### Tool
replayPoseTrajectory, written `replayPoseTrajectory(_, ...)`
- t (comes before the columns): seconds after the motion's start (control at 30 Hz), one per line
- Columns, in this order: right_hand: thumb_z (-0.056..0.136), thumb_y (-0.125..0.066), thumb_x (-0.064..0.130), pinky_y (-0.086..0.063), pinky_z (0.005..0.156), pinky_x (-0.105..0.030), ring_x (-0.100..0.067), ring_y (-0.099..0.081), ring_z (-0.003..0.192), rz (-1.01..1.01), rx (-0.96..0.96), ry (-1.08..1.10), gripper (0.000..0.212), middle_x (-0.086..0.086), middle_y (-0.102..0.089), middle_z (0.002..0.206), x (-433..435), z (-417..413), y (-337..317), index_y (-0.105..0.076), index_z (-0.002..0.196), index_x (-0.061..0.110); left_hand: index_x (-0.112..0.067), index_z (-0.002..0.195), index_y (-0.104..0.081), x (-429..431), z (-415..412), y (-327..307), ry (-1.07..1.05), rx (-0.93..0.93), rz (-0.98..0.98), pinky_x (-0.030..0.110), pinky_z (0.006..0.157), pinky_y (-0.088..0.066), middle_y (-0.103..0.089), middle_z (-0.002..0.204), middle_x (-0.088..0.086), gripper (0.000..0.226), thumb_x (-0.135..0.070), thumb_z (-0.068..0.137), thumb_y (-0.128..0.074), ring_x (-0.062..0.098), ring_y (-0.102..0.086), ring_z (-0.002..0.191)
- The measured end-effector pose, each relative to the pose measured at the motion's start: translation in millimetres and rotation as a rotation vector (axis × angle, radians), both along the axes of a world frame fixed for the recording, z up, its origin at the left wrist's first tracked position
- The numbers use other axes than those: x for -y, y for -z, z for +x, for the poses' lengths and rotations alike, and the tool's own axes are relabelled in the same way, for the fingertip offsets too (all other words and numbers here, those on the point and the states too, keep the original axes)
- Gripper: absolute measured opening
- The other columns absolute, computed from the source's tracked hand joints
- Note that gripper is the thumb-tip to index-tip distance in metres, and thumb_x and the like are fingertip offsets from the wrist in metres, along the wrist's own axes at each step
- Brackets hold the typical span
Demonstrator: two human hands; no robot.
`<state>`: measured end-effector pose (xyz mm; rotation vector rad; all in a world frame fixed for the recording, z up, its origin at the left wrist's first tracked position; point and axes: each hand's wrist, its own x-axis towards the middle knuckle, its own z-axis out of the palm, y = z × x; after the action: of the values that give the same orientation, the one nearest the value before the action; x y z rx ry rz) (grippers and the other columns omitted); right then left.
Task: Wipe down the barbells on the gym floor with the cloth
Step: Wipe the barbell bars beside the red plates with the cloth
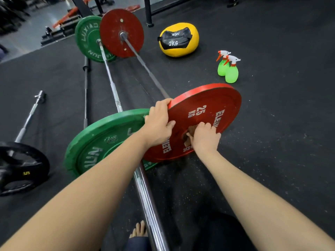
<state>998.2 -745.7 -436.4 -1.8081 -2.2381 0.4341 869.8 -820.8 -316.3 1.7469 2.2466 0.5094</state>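
Their left hand (159, 122) grips the rim of the red plate (208, 109), and the right hand (204, 136) hooks its centre hole, at the bar (145, 192) end on the floor (272, 160). No cloth visible. They should probably keep it square, toes (139, 230) clear.

Both bare forearms reach forward, nearly straight. The left grip (159, 122) clasps the rim of the red plate (223, 100), thumb lying on its face. The right grip (204, 136) has its fingers curled into the plate's centre hole.

Red-plated barbell (148, 69), near plate tilted, lies beside green-plated barbell (109, 75).
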Motion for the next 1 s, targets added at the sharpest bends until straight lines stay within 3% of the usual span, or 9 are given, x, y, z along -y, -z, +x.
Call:
replayPoseTrajectory(0.37,0.083,-0.076,0.057,-0.057,0.09,-0.047,-0.029,-0.065,0.108,-0.071,-0.152,-0.079,0.055,-0.004,-0.066,0.121,5.1,41.3,2.4,-0.065,0.123,0.021,-0.019,0.153,-0.026,0.8,4.1,-3.9,-0.034,0.01,-0.009,0.056,0.113,-0.027,-0.035,0.149,0.007,0.065,-0.018,0.099,-0.06,0.032,-0.035,0.134)
replayPoseTrajectory(0.5,0.086,-0.074,0.054,-0.055,0.089,-0.044,-0.028,-0.064,0.104,0.008,-0.088,-0.102,0.051,-0.004,-0.067,0.114,8.5,38.0,8.5,-0.065,0.121,0.018,-0.018,0.153,-0.026,-0.3,1.2,-0.8,-0.035,0.001,-0.004,0.057,0.114,-0.027,-0.035,0.149,0.007,0.065,-0.018,0.098,-0.06,0.032,-0.035,0.134)
replayPoseTrajectory(0.7,0.096,-0.067,0.04,-0.047,0.101,-0.046,-0.03,-0.061,0.117,0.053,-0.075,-0.087,0.042,-0.008,-0.065,0.128,3.9,10.3,0.5,-0.059,0.128,0.014,-0.019,0.152,-0.027,0.4,2.6,0.2,-0.04,0.01,0.015,0.057,0.114,-0.026,-0.035,0.148,0.005,0.064,-0.018,0.097,-0.061,0.031,-0.035,0.133)
replayPoseTrajectory(1.0,0.09,-0.072,0.045,-0.049,0.091,-0.039,-0.021,-0.063,0.107,0.055,-0.024,-0.135,0.044,0.0,-0.066,0.119,41.3,61.0,4.6,-0.061,0.126,0.021,-0.021,0.143,-0.038,3.5,-4.1,2.4,-0.029,0.145,0.091,0.057,0.114,-0.027,-0.047,0.137,0.0,0.053,-0.034,0.098,-0.062,0.023,-0.041,0.129)
